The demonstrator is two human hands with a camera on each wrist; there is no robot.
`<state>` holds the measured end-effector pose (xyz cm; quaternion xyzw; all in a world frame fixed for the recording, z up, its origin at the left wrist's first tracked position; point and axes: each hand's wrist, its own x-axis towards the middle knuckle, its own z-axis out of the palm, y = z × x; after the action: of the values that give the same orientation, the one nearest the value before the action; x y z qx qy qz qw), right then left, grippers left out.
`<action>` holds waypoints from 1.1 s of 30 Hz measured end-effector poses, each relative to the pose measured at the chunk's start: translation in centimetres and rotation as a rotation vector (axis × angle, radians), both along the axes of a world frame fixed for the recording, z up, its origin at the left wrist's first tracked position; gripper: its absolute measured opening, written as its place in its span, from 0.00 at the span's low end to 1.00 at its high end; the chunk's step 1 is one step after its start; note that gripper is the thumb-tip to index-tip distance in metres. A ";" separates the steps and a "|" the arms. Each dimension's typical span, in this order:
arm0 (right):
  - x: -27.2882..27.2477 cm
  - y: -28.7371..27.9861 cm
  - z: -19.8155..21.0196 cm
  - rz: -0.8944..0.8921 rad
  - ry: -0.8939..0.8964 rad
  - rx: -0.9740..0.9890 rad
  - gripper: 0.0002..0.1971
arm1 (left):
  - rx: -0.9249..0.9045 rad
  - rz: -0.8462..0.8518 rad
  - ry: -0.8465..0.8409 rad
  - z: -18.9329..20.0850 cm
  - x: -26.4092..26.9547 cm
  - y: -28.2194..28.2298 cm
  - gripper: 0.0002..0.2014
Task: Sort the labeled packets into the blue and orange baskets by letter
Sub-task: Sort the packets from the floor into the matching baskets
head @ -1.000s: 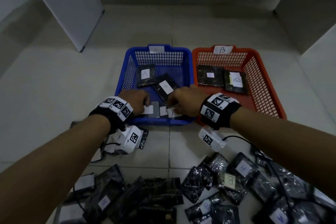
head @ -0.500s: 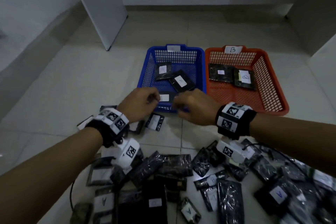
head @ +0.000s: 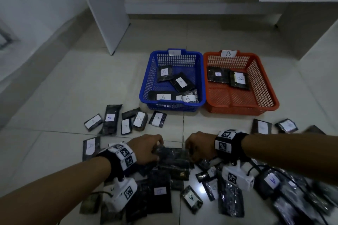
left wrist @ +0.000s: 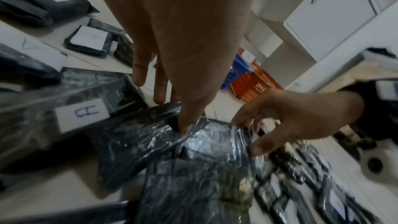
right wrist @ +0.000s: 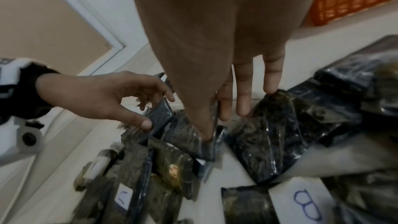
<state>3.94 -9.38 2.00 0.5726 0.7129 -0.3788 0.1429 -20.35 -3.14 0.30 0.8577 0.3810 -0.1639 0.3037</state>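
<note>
The blue basket (head: 144,86) holds several dark packets labelled A. Beside it, the orange basket (head: 237,110), tagged B, holds two packets. A heap of dark packets (head: 161,192) covers the near floor. My left hand (head: 157,150) and right hand (head: 189,151) are both down on the heap's far edge. In the left wrist view my left hand (left wrist: 172,113) pinches a shiny dark packet (left wrist: 206,142), thumb on top. My right hand (right wrist: 215,125) pinches the edge of a dark packet (right wrist: 189,135) between thumb and forefinger. No label shows on the pinched packets.
Several A-labelled packets (head: 126,120) lie in a loose row on the tiles left of the blue basket. More packets (head: 261,127) lie right of my right wrist. A white panel (head: 106,14) and a step stand behind the baskets. Camera cables trail over the heap.
Both hands have pulled back from the front of the blue basket to the heap and now pinch packets there. More A packets lie at the basket's front.
</note>
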 end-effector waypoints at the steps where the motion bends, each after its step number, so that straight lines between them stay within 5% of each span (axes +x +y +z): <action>1: 0.1 -0.1 0.1 -0.032 0.017 -0.012 0.09 | -0.023 0.022 -0.027 0.4 0.1 0.5 0.20; 6: 1.1 0.7 0.9 -0.227 0.174 -0.076 0.08 | -0.057 0.052 -0.170 3.1 0.8 2.5 0.11; 12: 2.0 0.7 2.5 -0.673 0.562 -0.230 0.01 | -0.082 0.240 -0.392 4.8 0.7 3.2 0.10; 21: 4.1 0.5 2.7 -0.913 0.759 -0.141 0.09 | -0.133 0.423 -0.533 5.7 -0.3 2.4 0.03; 24: 4.6 0.1 3.2 -0.920 0.793 -0.144 0.13 | -0.130 0.448 -0.556 5.5 -0.8 2.4 0.12; 30: 5.8 -0.2 3.1 -0.780 0.676 -0.077 0.09 | -0.104 0.453 -0.520 5.3 -0.7 2.1 0.09; 33: 6.1 -0.1 3.8 -0.743 0.663 -0.091 0.18 | -0.102 0.463 -0.518 5.5 -0.5 2.0 0.10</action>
<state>10.04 -9.45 5.78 0.6297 0.4506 -0.5966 -0.2112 -20.85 -1.12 5.82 0.7456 0.4668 0.1137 0.4618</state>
